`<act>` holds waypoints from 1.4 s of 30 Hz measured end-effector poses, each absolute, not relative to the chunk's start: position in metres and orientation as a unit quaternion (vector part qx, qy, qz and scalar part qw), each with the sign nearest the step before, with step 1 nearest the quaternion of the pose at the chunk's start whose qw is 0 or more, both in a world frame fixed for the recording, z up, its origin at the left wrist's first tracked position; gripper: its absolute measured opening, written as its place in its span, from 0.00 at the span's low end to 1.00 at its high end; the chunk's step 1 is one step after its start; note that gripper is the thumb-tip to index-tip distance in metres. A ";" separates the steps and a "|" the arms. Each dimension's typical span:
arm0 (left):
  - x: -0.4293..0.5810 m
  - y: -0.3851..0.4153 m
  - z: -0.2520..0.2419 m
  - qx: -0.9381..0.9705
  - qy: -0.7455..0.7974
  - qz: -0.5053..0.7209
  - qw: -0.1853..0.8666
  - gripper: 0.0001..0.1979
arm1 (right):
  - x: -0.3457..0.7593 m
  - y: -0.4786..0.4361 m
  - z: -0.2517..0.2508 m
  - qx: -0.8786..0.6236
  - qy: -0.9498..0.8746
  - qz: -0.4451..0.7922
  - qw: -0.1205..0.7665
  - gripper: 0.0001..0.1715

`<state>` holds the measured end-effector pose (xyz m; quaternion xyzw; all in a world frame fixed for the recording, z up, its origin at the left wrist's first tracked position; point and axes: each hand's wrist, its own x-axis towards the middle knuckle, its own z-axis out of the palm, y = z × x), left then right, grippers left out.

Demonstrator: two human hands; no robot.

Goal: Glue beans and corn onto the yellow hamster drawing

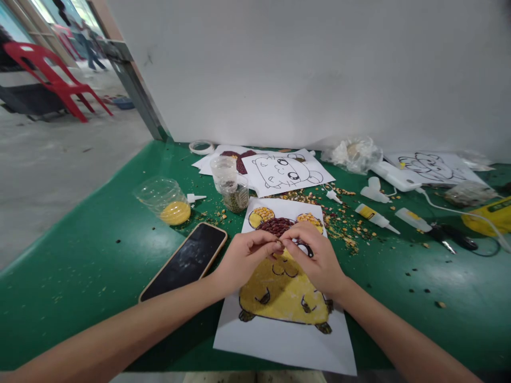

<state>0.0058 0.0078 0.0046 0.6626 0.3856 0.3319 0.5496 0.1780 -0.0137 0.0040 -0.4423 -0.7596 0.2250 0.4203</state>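
The drawing [284, 287] lies on the green table [72, 255] right in front of you, beneath both hands. From the left, a clear cup [155, 192] with something yellow inside is beyond a phone [183, 260]. Your left hand [249, 258] is over the drawing, thumb and fingers closed in a pinch — their tips meet those of your right hand [313, 258], pinched too. What sits between them, I cannot tell. Farther right, loose seeds [351, 243] lie scattered near a white bottle [373, 215].
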 end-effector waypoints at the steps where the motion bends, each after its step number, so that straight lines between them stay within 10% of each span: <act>1: 0.006 0.008 0.004 0.665 0.387 0.332 0.545 0.09 | 0.178 -0.013 0.004 -0.444 -0.755 0.231 0.424 0.06; 42: 0.006 0.010 0.004 0.608 0.353 0.309 0.641 0.13 | 0.175 -0.009 -0.002 -0.442 -0.806 0.084 0.385 0.05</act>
